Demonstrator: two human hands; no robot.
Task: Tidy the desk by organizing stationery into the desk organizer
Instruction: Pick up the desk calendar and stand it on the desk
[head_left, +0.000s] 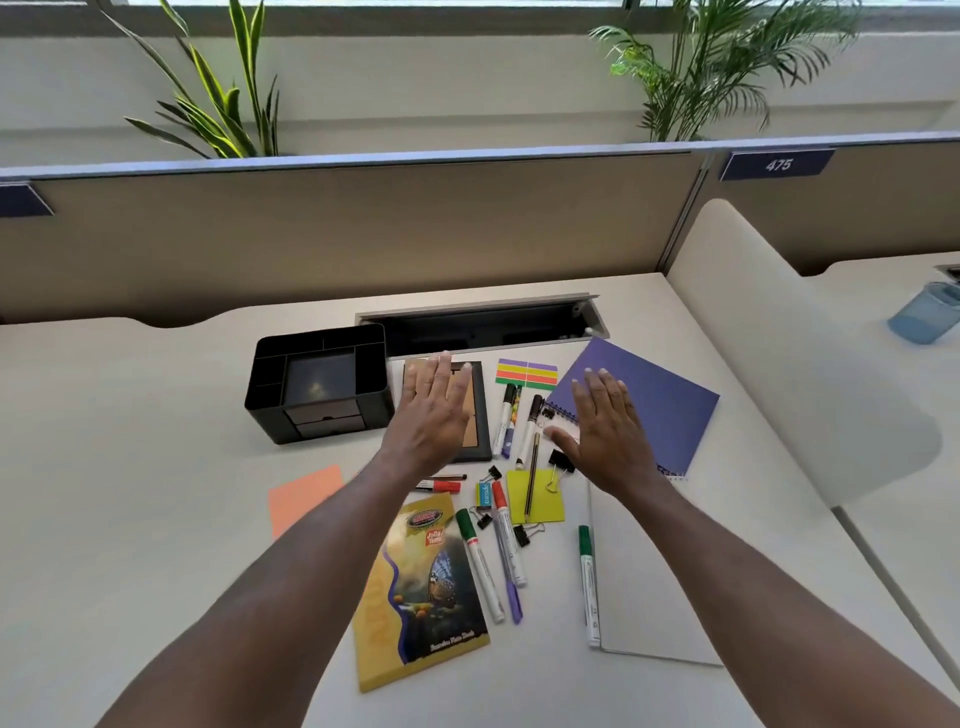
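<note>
Closest to me, well out front and right of the desk organizer (319, 382), there's a yellow booklet (415, 587) with markers (478, 564) and a purple pen (513, 597) just beside it. They're light, stiff and round, so they'll probably roll. I'd pinch each one mid-barrel and stand it in a tall slot. Binder clips (521, 535) a bit nearer the organizer are small and springy, so grab them by the wire loops. Past those, both hands hang flat, fingers straight and spread, gripping nothing. The left hand (434, 410) is just right of the organizer over a framed cork board (474, 395). The right hand (608, 431) is farther right over a purple notebook (654, 400). The organizer sits furthest back. Its drawers and compartments are dark, so I can't tell what's inside. The left arm cuts off a red marker (441, 487), and the bits under the right thumb are hard to make out.
</note>
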